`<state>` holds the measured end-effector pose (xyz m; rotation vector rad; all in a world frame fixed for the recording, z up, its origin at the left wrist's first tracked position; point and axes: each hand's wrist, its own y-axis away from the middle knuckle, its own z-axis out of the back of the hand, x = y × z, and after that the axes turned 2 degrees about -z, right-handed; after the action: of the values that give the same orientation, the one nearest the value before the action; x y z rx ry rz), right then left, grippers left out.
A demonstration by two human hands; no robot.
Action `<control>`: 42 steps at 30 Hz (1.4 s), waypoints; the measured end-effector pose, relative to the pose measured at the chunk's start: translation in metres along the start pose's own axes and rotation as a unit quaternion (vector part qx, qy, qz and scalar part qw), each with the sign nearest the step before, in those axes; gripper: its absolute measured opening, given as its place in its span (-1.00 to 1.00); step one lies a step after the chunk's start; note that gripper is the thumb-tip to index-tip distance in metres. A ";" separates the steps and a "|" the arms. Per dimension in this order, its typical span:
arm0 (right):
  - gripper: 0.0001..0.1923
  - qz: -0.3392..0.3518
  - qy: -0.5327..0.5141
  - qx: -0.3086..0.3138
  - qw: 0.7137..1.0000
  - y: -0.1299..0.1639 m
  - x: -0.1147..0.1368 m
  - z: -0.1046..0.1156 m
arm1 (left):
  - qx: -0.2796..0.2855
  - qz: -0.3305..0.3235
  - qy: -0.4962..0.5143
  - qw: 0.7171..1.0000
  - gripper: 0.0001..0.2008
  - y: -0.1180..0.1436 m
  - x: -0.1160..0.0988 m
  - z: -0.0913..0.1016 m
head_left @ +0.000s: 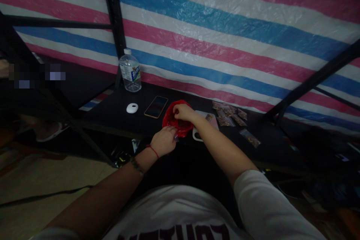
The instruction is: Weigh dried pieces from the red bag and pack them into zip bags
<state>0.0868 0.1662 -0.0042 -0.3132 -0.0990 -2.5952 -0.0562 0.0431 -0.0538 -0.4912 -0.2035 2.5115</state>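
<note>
A red plastic bag (184,134) stands open near the shelf's front edge, with dark brown loose contents inside. My right hand (184,113) reaches into its mouth from the right, fingertips pinched together; what they hold is too small to make out. At the bag's front left, my left hand (164,139) is closed on a small clear plastic bag (176,138), mostly hidden by the fingers. Just right of the red bag lies a pale flat device (198,135), perhaps a small scale, partly behind my right forearm, with a small filled packet (209,117) on it.
Several filled clear packets (226,114) lie in a pile to the right, with a single packet (250,138) nearer the edge. A phone (156,106), a white rounded case (132,108) and a clear bottle (130,71) stand left on the black shelf (112,116). Dark metal posts (114,18) frame it.
</note>
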 end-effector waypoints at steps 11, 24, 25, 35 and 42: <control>-0.77 -0.140 -0.076 -0.105 0.982 0.097 -0.113 0.064 | 0.006 0.012 -0.017 1.000 -0.57 -0.002 0.004 -0.005; -0.85 -0.100 -0.053 -0.065 0.991 0.112 -0.112 0.055 | 0.005 0.010 -0.006 1.000 -0.57 -0.001 0.004 -0.004; -0.85 -0.104 -0.055 -0.073 0.990 0.113 -0.114 0.056 | 0.005 0.008 -0.008 1.000 -0.56 -0.001 0.005 -0.004; -0.69 -0.107 -0.115 -0.236 0.959 0.121 -0.099 0.062 | -0.003 0.011 0.007 1.000 -0.57 0.000 0.004 -0.003; -0.77 0.014 -0.146 -0.184 0.972 0.140 0.000 0.025 | -0.084 0.003 0.083 0.993 -0.57 0.004 -0.005 0.005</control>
<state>0.1632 0.0491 0.0217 -0.8234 0.2846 -2.5108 -0.0559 0.0369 -0.0490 -0.7648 -0.3503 2.4561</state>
